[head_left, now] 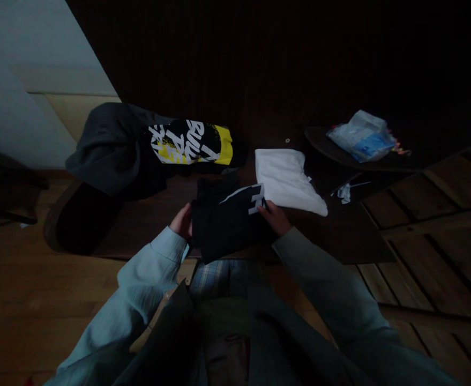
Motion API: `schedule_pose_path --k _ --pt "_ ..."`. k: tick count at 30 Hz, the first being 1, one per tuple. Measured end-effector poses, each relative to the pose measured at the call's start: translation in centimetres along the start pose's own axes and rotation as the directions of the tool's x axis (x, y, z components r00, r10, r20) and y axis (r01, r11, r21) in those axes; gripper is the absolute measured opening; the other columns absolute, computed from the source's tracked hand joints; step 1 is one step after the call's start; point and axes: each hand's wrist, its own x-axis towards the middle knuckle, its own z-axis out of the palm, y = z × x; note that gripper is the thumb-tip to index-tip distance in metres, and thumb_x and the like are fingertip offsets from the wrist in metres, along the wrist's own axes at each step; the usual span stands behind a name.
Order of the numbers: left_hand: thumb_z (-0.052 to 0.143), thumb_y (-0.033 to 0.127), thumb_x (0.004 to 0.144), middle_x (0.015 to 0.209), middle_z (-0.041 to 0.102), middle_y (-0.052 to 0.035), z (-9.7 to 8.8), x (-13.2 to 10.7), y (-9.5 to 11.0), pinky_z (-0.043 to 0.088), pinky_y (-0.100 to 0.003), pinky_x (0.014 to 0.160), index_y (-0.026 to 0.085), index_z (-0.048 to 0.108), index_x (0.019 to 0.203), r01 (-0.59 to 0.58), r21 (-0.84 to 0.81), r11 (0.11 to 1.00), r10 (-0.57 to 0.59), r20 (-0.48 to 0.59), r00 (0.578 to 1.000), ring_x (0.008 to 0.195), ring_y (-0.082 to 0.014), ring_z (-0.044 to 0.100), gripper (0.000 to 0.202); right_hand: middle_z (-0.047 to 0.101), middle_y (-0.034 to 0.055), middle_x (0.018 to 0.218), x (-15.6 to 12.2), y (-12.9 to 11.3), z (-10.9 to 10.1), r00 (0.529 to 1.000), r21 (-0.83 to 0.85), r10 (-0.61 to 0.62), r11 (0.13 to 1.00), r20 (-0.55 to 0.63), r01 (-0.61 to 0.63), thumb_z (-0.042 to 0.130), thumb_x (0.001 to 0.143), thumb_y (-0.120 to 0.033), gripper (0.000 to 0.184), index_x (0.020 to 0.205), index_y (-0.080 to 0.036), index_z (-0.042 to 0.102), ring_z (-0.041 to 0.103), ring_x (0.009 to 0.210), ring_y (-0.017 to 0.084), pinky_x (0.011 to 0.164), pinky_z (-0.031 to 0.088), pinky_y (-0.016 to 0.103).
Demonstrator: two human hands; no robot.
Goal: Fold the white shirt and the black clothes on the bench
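Between my two hands is a black garment (231, 225) with pale grey print near its upper right corner, gathered into a roughly rectangular shape. My left hand (182, 221) grips its left edge, the fingers mostly hidden behind the cloth. At the right edge, my right hand (274, 217) pinches it beside the print, thumb on top. Just beyond my right hand lies a folded white cloth (287, 177). Farther back on the left is a black garment with white and yellow lettering (195, 143), next to a bunched dark grey garment (110, 145).
Everything lies on a dark wooden bench (139, 236) with a rounded left end. A plastic packet (364, 136) rests on a raised curved shelf (331, 147) at right, with crumpled white paper (343, 193) below. A dark stool (6, 187) stands far left. The room is dim.
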Motion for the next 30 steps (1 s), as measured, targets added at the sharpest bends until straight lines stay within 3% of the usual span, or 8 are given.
schedule_pose_path --k 2,4,8,10,14,18,22,30 --pt "0.033 0.07 0.07 0.055 0.056 -0.0031 -0.4 -0.4 -0.2 0.043 -0.03 0.039 0.019 0.058 0.083 0.162 -0.121 0.979 -0.16 0.028 0.987 0.046 -0.0165 0.055 0.059 0.064 0.0042 0.091 0.0 0.7 0.5 1.0 0.052 0.013 0.999 -0.029 -0.011 0.054 0.068 -0.05 0.04 0.095 -0.02 0.054 0.059 0.089 0.022 0.083 0.045 0.041" --pt "0.046 0.067 0.064 0.07 0.061 -0.0041 -0.1 -1.4 -0.7 0.047 -0.029 0.047 0.02 0.053 0.099 0.213 -0.205 0.955 -0.221 -0.018 0.975 0.059 -0.0172 0.06 0.059 0.062 0.0048 0.098 -0.5 1.4 0.8 0.997 0.108 -0.005 0.994 -0.078 0.013 0.056 0.067 -0.049 0.046 0.103 -0.02 0.05 0.058 0.092 0.021 0.084 0.045 0.04" --pt "0.061 0.053 0.06 0.1 0.06 -0.008 1.6 -3.3 -1.9 0.048 -0.032 0.074 0.021 0.035 0.115 -0.035 -0.106 0.994 0.016 -0.176 0.984 0.092 -0.0197 0.058 0.069 0.055 0.0073 0.113 -1.5 1.7 0.8 0.984 0.069 -0.098 0.992 -0.151 0.11 0.056 0.07 -0.046 0.053 0.115 -0.022 0.043 0.054 0.102 0.02 0.09 0.041 0.038" --pt "0.061 0.051 0.061 0.096 0.06 -0.0079 2.1 -3.8 -2.5 0.048 -0.031 0.074 0.02 0.036 0.108 -0.089 -0.024 0.996 0.08 -0.248 0.965 0.089 -0.0183 0.059 0.062 0.055 0.0079 0.113 -1.7 1.5 0.8 0.98 0.043 -0.102 0.993 -0.169 0.111 0.056 0.07 -0.045 0.052 0.115 -0.021 0.043 0.054 0.101 0.02 0.089 0.042 0.037" --pt "0.059 0.05 0.063 0.077 0.059 -0.0012 2.2 -4.0 -3.2 0.046 -0.025 0.058 0.02 0.041 0.088 -0.022 0.069 0.997 0.049 -0.42 0.906 0.064 -0.0126 0.058 0.043 0.061 0.0076 0.098 -1.7 1.5 0.9 0.968 0.064 -0.014 0.997 -0.249 0.031 0.055 0.068 -0.045 0.044 0.103 -0.019 0.049 0.058 0.09 0.02 0.08 0.047 0.036" --pt "0.06 0.047 0.062 0.068 0.056 0.0017 2.0 -3.9 -3.1 0.043 -0.023 0.056 0.02 0.047 0.074 0.028 0.202 0.979 0.055 -0.39 0.919 0.06 -0.0113 0.054 0.033 0.062 0.0066 0.087 -1.6 1.3 1.2 0.966 0.055 0.019 0.998 -0.259 -0.005 0.055 0.066 -0.044 0.033 0.086 -0.018 0.054 0.059 0.08 0.019 0.076 0.047 0.035" --pt "0.061 0.047 0.06 0.074 0.056 -0.0002 2.0 -3.7 -2.6 0.043 -0.024 0.058 0.019 0.05 0.078 0.043 0.227 0.973 0.056 -0.412 0.91 0.064 -0.0127 0.053 0.035 0.062 0.0048 0.075 -1.7 0.9 1.3 0.959 0.024 0.028 0.999 -0.283 -0.022 0.057 0.065 -0.045 0.029 0.076 -0.018 0.053 0.059 0.071 0.018 0.071 0.047 0.033" --pt "0.056 0.049 0.064 0.065 0.052 -0.0008 2.1 -3.5 -1.4 0.044 -0.027 0.064 0.018 0.054 0.056 0.021 0.447 0.894 0.091 -0.228 0.969 0.066 -0.0155 0.053 0.032 0.064 0.0055 0.083 -1.3 1.6 1.6 0.968 -0.081 -0.03 0.997 -0.25 0.01 0.057 0.064 -0.046 0.036 0.087 -0.018 0.056 0.059 0.076 0.019 0.072 0.045 0.032"
